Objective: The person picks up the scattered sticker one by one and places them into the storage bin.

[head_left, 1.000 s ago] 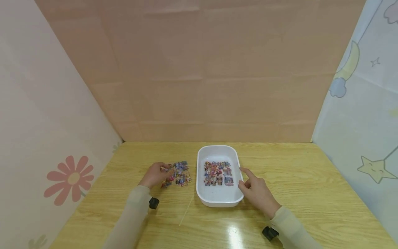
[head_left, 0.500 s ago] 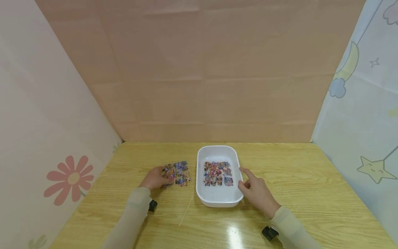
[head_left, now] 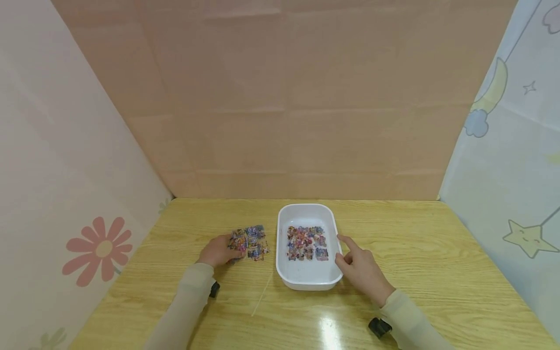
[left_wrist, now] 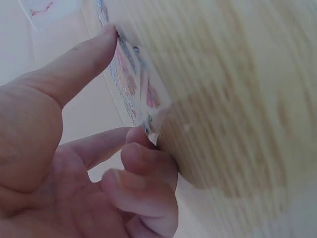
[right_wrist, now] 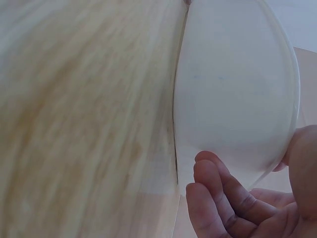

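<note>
On the table's left side, my left hand (head_left: pixel 216 250) is at the near-left edge of a patch of small, colourful, clear-edged printed stickers (head_left: pixel 256 243). In the left wrist view, its thumb and fingers grip opposite edges of one clear printed sticker (left_wrist: pixel 130 82) lying at the wood surface. The white plastic tray (head_left: pixel 306 277) holds more such prints (head_left: pixel 302 243) on its floor. My right hand (head_left: pixel 363 270) grips the tray's right rim, thumb over it and index finger stretched along it. The other right fingers (right_wrist: pixel 208 183) sit curled beside the tray's outer wall.
Under everything is a wood-grain table (head_left: pixel 415 253). A pale brown backdrop (head_left: pixel 280 107) rises at its far edge, with patterned panels at left and right. A thin pale line (head_left: pixel 262 294) runs on the tabletop left of the tray. Each wrist carries a black device (head_left: pixel 379 327).
My left hand has drawn slightly back and lower at the sticker patch, and its fingers have closed around the near-left stickers. The right hand and tray have stayed in place.
</note>
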The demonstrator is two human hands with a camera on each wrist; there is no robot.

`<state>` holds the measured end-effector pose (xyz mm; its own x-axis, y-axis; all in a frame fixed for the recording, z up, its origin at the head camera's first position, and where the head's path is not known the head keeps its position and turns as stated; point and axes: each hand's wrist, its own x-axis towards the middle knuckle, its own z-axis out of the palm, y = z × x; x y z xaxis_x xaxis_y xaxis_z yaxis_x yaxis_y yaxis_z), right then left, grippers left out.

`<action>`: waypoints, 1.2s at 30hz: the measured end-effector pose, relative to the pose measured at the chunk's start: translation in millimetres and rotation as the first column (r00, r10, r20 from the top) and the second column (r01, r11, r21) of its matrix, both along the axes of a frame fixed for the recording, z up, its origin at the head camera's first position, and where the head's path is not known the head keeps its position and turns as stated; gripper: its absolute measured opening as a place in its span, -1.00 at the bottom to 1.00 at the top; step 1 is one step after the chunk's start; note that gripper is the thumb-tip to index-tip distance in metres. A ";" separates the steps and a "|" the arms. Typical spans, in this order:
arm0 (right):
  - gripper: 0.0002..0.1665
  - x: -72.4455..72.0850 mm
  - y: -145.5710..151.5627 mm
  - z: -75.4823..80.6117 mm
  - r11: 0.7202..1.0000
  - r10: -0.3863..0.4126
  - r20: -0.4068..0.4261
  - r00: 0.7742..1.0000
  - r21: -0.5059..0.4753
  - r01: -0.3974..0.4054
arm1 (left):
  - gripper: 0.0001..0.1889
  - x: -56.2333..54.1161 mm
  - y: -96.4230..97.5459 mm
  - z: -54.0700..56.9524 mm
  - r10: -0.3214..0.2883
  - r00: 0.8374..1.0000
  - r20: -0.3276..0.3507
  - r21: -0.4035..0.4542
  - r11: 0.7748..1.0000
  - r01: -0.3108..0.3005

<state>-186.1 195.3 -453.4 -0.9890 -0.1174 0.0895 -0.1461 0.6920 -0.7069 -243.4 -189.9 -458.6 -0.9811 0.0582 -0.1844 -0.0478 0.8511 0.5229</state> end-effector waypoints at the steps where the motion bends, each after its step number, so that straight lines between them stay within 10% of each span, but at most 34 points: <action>1: -0.36 -0.1 0.0 0.0 1.000 0.001 0.000 1.000 0.000 -0.001 | -0.14 -0.2 -0.1 -0.1 -0.004 1.000 -0.004 -0.007 1.000 0.004; 36: -0.36 1.4 0.9 -2.7 1.000 0.009 -0.006 1.000 -0.021 -0.009 | -0.27 7.4 8.6 8.3 -0.057 0.998 -0.010 -0.212 0.976 0.054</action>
<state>-184.7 196.3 -456.1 -0.9875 -0.1240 0.0975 -0.1560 0.6760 -0.7202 -235.9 -181.3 -450.3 -0.9804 0.0740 -0.1823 0.0096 0.9434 0.3315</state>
